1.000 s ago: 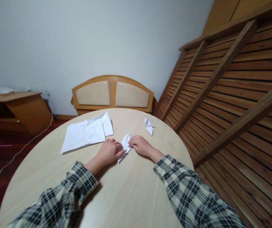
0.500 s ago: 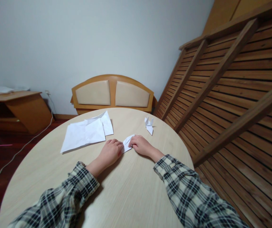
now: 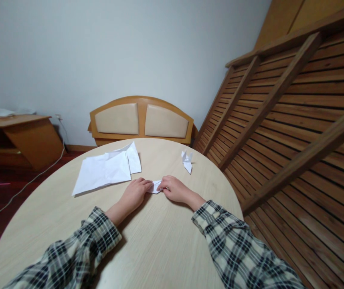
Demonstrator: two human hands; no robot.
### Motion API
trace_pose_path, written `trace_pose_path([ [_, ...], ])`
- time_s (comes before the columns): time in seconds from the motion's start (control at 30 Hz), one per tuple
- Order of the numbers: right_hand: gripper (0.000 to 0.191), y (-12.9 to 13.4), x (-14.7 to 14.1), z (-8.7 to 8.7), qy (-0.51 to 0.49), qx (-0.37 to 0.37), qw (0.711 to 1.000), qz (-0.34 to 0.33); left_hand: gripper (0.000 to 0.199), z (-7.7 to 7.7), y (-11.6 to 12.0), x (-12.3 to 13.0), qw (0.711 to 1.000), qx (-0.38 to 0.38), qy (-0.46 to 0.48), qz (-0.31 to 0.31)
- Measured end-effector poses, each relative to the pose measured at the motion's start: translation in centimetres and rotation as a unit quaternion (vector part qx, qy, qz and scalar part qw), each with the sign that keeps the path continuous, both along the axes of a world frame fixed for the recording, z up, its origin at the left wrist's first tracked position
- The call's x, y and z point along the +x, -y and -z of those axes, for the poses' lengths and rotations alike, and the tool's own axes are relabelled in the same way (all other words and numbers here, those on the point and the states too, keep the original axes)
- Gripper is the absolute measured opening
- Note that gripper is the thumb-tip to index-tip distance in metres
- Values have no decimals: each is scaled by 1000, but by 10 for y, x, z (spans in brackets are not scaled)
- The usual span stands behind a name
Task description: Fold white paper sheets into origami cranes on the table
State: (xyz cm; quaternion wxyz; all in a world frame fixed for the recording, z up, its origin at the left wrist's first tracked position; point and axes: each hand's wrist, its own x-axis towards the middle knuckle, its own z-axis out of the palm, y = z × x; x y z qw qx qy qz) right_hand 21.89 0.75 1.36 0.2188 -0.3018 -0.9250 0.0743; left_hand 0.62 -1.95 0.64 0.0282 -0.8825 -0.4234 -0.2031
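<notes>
A small folded piece of white paper (image 3: 154, 188) lies on the round table between my two hands, partly covered by both. My left hand (image 3: 137, 190) rests over its left end, with the fingers bent together and pressed on it. At the right end, my right hand (image 3: 173, 188) pinches the paper between thumb and fingers. Beyond my right hand stands a small folded white paper figure (image 3: 187, 160) with two upright points and one point lying toward me. Neither hand touches that figure.
Several white paper sheets (image 3: 104, 170) overlap on the left of the pale round table (image 3: 160, 249). A headboard (image 3: 142, 120) stands behind it, and a slatted wooden frame (image 3: 295, 132) leans on the right. A low cabinet (image 3: 33, 140) and a cable (image 3: 24, 188) are at left.
The folded paper now shows flatter and narrower between my hands, turned more level. My right hand has shifted a little left. The view has moved slightly.
</notes>
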Motion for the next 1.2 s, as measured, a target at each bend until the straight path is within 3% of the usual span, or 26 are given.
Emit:
trace_pose_path([
  [0.23, 16, 3, 1, 2, -3, -22, 1000, 6, 45, 9, -8, -7, 996, -24, 82, 12],
  [0.37, 14, 3, 1, 2, -10, -32, 999, 20, 43, 13, -11, -8, 994, -32, 101, 7],
  [0.6, 10, 3, -2, 0, -25, -45, 998, 30, 27, 9, -10, -5, 994, -39, 101, 14],
  [0.93, 7, 2, -3, -1, -37, -56, 997, 25, 29, 7, -9, -5, 994, -51, 100, 9],
  [1.2, 9, 1, -4, 0, -37, -49, 996, 63, 29, 0, -4, -4, 994, -63, 83, 21],
])
